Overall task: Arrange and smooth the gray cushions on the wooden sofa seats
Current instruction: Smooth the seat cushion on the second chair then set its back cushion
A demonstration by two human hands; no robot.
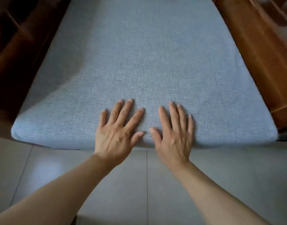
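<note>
Pressing flat: left hand point(116, 133) and right hand point(173, 137), fingers straight and spread, on cushion point(139, 62) at 6 o'clock edge.

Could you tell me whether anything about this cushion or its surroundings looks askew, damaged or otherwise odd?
Nothing stands out. The gray cushion lies flat between the wooden armrests with no creases or stains visible, and the left hand and right hand rest flat on it near its front edge.

far edge of the gray cushion point(139, 54) cut off by the frame top. wooden armrest point(259, 51) right of the cushion blurred and cropped; dark wood left of it too dim to read. seat beneath the cushion fully hidden.
</note>
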